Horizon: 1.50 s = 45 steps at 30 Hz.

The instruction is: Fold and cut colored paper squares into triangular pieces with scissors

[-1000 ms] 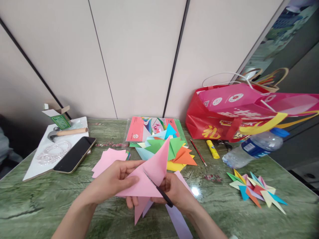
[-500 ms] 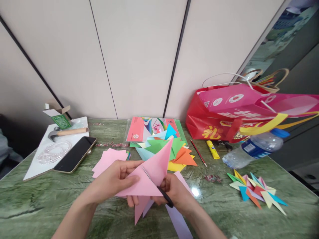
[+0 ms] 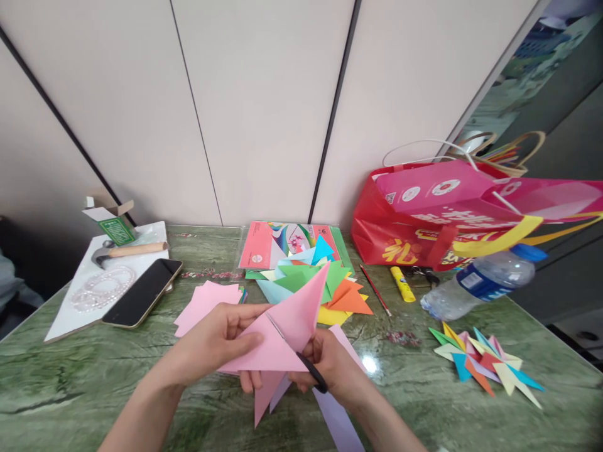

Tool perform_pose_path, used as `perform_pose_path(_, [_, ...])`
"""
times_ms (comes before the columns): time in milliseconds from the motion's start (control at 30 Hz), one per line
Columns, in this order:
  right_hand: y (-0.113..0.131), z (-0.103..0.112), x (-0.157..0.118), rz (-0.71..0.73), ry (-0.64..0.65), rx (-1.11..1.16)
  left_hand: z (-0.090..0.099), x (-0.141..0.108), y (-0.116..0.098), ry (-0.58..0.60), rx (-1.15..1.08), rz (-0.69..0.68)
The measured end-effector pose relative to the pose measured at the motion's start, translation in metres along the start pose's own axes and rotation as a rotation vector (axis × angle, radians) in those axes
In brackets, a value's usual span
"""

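Observation:
A folded sheet of pink paper (image 3: 282, 336) is pinched between the thumb and fingers of my left hand (image 3: 223, 342), low in the middle of the view. My right hand (image 3: 330, 364) is closed around scissors (image 3: 313, 373); one black handle loop shows. Their blade lies across the pink paper in a slit, and the rest of the blades is hidden behind the sheet. Pink and lilac paper pieces (image 3: 339, 417) lie under and beside my hands. Just beyond sits a heap of folded coloured paper (image 3: 306, 279). Left of it is a stack of pink squares (image 3: 207, 304).
On the left are a white board (image 3: 63, 317), a hammer (image 3: 136, 250), beads (image 3: 101, 289) and a phone (image 3: 144, 292). To the right stand a red bag (image 3: 377, 220), a bottle (image 3: 475, 282), a glue stick (image 3: 402, 284), a pencil (image 3: 375, 289) and folded paper stars (image 3: 485, 361).
Slightly less of the scissor blade shows in the slit of the pink paper. Both hands and the paper hold almost the same place.

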State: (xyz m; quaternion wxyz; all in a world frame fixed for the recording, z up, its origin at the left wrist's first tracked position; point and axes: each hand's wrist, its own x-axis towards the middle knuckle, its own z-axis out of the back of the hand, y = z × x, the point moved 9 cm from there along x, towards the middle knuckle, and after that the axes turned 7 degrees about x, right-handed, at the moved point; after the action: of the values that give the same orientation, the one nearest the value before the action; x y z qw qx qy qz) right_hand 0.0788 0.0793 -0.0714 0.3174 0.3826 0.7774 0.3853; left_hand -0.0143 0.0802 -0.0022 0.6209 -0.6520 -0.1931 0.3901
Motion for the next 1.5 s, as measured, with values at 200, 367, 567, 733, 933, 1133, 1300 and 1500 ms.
perform_pose_path(200, [-0.002,0.001,0.000,-0.023,-0.020,-0.023,0.001,0.002,0.000,-0.002,0.000,0.003])
perform_pose_path(367, [0.001,-0.001,0.000,-0.008,-0.007,-0.019,0.002,0.002,0.001,-0.002,0.006,0.006])
perform_pose_path(567, [0.003,0.001,0.000,-0.014,-0.018,-0.047,0.003,0.004,0.005,-0.009,-0.023,-0.002])
perform_pose_path(733, [0.005,0.003,0.000,-0.010,-0.054,-0.063,0.004,0.007,0.010,-0.021,-0.036,-0.001])
perform_pose_path(933, [0.010,0.006,0.001,0.033,-0.081,-0.085,0.007,0.006,0.012,-0.036,-0.060,0.024])
perform_pose_path(1133, [0.013,0.037,0.001,0.062,-0.209,-0.133,0.009,0.007,0.018,-0.014,0.080,0.095])
perform_pose_path(1300, [0.013,0.038,0.002,0.058,-0.177,-0.162,0.032,0.018,0.032,-0.200,0.511,0.109])
perform_pose_path(1500, [0.009,0.033,0.003,0.024,-0.139,-0.156,0.061,0.021,0.038,-0.534,0.556,0.082])
